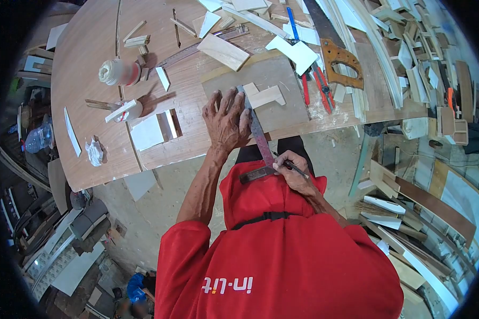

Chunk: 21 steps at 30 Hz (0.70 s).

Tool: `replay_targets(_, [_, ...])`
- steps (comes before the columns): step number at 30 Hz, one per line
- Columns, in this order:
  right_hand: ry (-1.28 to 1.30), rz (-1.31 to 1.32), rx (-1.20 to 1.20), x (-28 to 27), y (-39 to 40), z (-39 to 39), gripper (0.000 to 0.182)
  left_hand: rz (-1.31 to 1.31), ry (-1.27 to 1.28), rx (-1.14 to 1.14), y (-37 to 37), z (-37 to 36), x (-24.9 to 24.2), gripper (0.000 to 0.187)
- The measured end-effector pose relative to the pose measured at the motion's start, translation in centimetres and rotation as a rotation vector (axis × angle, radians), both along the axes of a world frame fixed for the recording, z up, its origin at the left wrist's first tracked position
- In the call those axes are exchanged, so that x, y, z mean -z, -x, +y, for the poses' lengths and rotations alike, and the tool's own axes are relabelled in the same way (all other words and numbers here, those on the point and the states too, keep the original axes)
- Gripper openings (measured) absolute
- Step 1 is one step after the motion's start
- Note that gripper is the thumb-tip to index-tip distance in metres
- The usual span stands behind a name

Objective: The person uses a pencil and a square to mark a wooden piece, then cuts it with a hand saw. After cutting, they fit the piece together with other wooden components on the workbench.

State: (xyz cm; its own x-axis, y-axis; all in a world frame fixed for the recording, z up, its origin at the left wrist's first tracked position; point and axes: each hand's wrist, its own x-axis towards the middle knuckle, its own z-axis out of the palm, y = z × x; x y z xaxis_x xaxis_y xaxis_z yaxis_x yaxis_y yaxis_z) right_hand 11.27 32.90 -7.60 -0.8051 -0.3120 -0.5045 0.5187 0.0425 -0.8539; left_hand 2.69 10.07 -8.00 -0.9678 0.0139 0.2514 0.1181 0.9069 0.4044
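Observation:
My left hand [226, 118] lies flat with its fingers spread on a thin grey-brown board [287, 80] at the table's front edge. Beside its fingertips runs the blade of a metal try square [261, 139], which reaches over the edge toward my body. The square's dark stock [256, 174] rests against the red garment. My right hand [294, 169] is closed around a dark pencil [298, 170], close to the corner of the square. A small notched wooden piece [265, 97] sits on the board, right of the blade.
A handsaw [343, 66], red-handled pliers [322, 90] and a wooden block [223, 51] lie on the table [85, 133]. Two containers [117, 73] stand at the left. Wood offcuts [410, 223] cover the floor at the right. A person in blue [137, 287] is at the bottom left.

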Motion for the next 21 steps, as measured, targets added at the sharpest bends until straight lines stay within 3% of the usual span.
replay_targets(5, [-0.054, 0.107, -0.05, -0.6, 0.2, 0.6, 0.008, -0.001, 0.02, 0.013, 0.2, -0.2, -0.3, 0.044])
replay_targets(7, [-0.457, 0.2, -0.241, -3.3, 1.0, 1.0, 0.012, 0.013, 0.03, 0.021, 0.2, -0.2, -0.1, 0.044])
replay_targets(11, [-0.432, 0.364, -0.027, -4.9, 2.0, 0.8, 0.018, 0.033, 0.019, 0.017, 0.2, -0.2, 0.0, 0.045])
replay_targets(13, [-0.258, 0.326, 0.21, -5.9, 4.6, -1.4, 0.017, 0.007, 0.014, 0.019, 0.2, -0.1, -0.5, 0.045])
replay_targets(17, [-0.226, 0.461, 0.117, -3.8, 9.9, -4.8, 0.018, 0.009, 0.013, 0.0, -0.1, -0.4, 0.5, 0.046])
replay_targets(19, [-0.383, 0.643, 0.06, -2.6, 11.9, -6.3, 0.018, 0.005, -0.003, 0.0, 0.0, -0.3, 0.5, 0.046])
replay_targets(21, [-0.345, 0.633, 0.063, -1.9, 13.0, -7.4, 0.018, 0.004, -0.012, 0.0, -0.1, -0.3, 0.4, 0.047])
